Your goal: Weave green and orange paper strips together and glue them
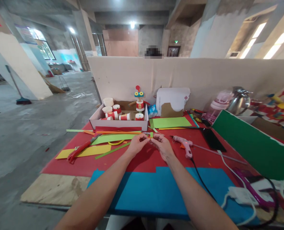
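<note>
Over the red tabletop, my left hand (139, 144) and my right hand (163, 146) meet with fingertips pinched. Between them is a small green and orange paper strip (151, 135). Red-handled scissors (81, 149) lie left of my left hand, across a yellow paper strip (101, 149). Light green paper (115, 137), a narrow dark green strip (113, 150) and an orange strip (118, 132) also lie on that side. A pink glue gun (185, 145) rests to the right of my right hand.
Behind stands a white box (119, 125) with paper cups (124, 117) and a cup figure (139, 101). Green sheets (170, 122) lie near it. To the right are a phone (214, 140), cables, a power strip (245, 195), a green panel (249, 143) and a pink bottle (220, 103).
</note>
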### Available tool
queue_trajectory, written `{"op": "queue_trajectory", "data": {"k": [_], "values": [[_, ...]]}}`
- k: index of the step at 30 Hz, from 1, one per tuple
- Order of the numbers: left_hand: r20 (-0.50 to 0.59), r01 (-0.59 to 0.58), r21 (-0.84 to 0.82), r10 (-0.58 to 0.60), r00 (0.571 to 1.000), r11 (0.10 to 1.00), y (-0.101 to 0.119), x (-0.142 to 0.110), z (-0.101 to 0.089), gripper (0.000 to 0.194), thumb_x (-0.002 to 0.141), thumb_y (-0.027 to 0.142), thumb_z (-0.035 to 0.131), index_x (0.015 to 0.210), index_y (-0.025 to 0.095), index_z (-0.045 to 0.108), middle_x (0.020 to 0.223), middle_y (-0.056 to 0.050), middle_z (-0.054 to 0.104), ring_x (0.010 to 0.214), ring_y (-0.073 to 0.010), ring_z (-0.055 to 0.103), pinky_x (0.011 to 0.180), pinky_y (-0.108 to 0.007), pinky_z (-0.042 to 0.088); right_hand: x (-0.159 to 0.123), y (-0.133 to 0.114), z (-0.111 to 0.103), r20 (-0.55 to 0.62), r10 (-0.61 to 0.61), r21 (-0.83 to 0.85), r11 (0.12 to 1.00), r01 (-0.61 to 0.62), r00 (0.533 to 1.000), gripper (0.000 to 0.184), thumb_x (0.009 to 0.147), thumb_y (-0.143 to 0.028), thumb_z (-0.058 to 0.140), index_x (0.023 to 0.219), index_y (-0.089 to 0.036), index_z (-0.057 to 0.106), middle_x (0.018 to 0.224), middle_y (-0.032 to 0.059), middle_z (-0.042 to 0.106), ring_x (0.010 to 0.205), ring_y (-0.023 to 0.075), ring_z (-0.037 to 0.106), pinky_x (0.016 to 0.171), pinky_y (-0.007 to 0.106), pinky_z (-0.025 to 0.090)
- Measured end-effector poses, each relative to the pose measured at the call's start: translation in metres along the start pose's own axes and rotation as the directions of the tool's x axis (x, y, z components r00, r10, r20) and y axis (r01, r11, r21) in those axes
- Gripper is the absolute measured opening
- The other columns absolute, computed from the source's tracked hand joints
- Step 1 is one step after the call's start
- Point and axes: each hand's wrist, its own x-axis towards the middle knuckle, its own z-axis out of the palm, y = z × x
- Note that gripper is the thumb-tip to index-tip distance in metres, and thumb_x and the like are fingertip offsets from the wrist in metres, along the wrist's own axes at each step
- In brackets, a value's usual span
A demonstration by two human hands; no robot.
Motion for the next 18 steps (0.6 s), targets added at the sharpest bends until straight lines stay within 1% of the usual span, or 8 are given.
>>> {"op": "queue_trajectory", "data": {"k": [5, 9, 12, 16, 18], "values": [[0.002, -0.009, -0.022, 0.009, 1.0, 1.0, 0.0003, -0.0006, -0.0004, 0.026, 0.072, 0.039, 0.06, 0.063, 0.016, 0.054, 0.058, 0.002, 0.052, 0.058, -0.01, 0.045, 0.059, -0.023, 0.037, -0.0007, 0.0004, 0.002, 0.026, 0.057, 0.02, 0.998, -0.057, 0.998, 0.036, 0.046, -0.035, 0.085, 0.07, -0.019, 0.063, 0.069, -0.0028, 0.066, 0.061, 0.0121, 0.063, 0.071, 0.031, 0.055], [0.007, 0.004, -0.04, -0.004, 1.0, 0.999, -0.0001, -0.0006, -0.0014, 0.024, 0.075, 0.036, 0.058, 0.062, 0.016, 0.054, 0.056, 0.003, 0.05, 0.056, -0.0093, 0.044, 0.058, -0.022, 0.037, -0.0018, 0.0002, 0.0026, 0.024, 0.054, 0.018, 0.998, -0.055, 0.998, 0.035, 0.046, -0.036, 0.085, 0.068, -0.018, 0.063, 0.067, -0.0029, 0.066, 0.061, 0.0118, 0.063, 0.071, 0.03, 0.055], [0.005, 0.002, -0.001, -0.002, 1.0, 1.0, -0.0009, 0.0, -0.0014, 0.023, 0.075, 0.035, 0.058, 0.063, 0.016, 0.054, 0.056, 0.003, 0.05, 0.057, -0.0094, 0.044, 0.058, -0.022, 0.038, -0.0023, 0.0006, 0.0018, 0.018, 0.05, -0.008, 0.999, -0.05, 0.999, 0.035, 0.047, -0.033, 0.084, 0.071, -0.018, 0.064, 0.069, -0.0023, 0.067, 0.063, 0.0123, 0.064, 0.072, 0.03, 0.054], [-0.029, -0.026, 0.028, 0.027, 0.999, 0.999, -0.0031, 0.0015, -0.0004, 0.017, 0.072, 0.032, 0.061, 0.079, 0.016, 0.061, 0.07, 0.0, 0.061, 0.065, -0.0115, 0.052, 0.063, -0.023, 0.043, -0.0021, 0.0022, 0.0011, 0.049, -0.007, -0.081, 0.997, 0.011, 0.999, 0.032, 0.053, -0.032, 0.081, 0.076, -0.019, 0.063, 0.072, -0.0009, 0.068, 0.066, 0.0142, 0.064, 0.074, 0.032, 0.054], [-0.041, -0.041, 0.049, 0.043, 0.998, 0.998, -0.0048, 0.0022, -0.0002, 0.016, 0.071, 0.029, 0.062, 0.081, 0.016, 0.063, 0.075, -0.002, 0.064, 0.068, -0.0126, 0.054, 0.066, -0.024, 0.044, -0.002, 0.0033, 0.0013, 0.06, -0.037, -0.105, 0.994, 0.044, 0.998, 0.032, 0.054, -0.031, 0.08, 0.078, -0.02, 0.061, 0.072, -0.0016, 0.067, 0.067, 0.0147, 0.064, 0.073, 0.032, 0.054]]}}
